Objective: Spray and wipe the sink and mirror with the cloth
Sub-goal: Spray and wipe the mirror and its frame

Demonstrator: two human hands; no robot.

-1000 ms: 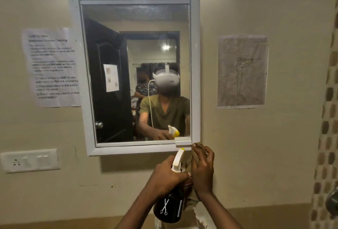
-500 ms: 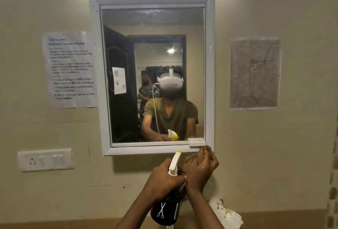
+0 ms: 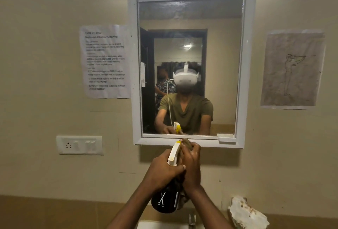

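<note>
A white-framed mirror (image 3: 190, 18) hangs on the beige wall straight ahead. Below its bottom edge my left hand (image 3: 164, 172) grips a black spray bottle (image 3: 165, 202) with a white and yellow nozzle (image 3: 173, 152) aimed up at the glass. My right hand (image 3: 191, 164) is pressed against the bottle's right side, closed on a bunched brown cloth (image 3: 186, 143) that shows above its fingers. The white sink (image 3: 161, 225) and a metal tap (image 3: 192, 219) peek in at the bottom edge.
A printed instruction sheet (image 3: 105, 61) is taped left of the mirror, a drawing on paper (image 3: 292, 69) to the right. A white switch and socket plate (image 3: 79, 145) sits low left. A white, stained soap holder (image 3: 247, 214) juts out low right.
The view has shifted, so the mirror now sits further right and higher in frame. My right hand has drawn in from the wall beside the bottle and closed around the cloth against it.
</note>
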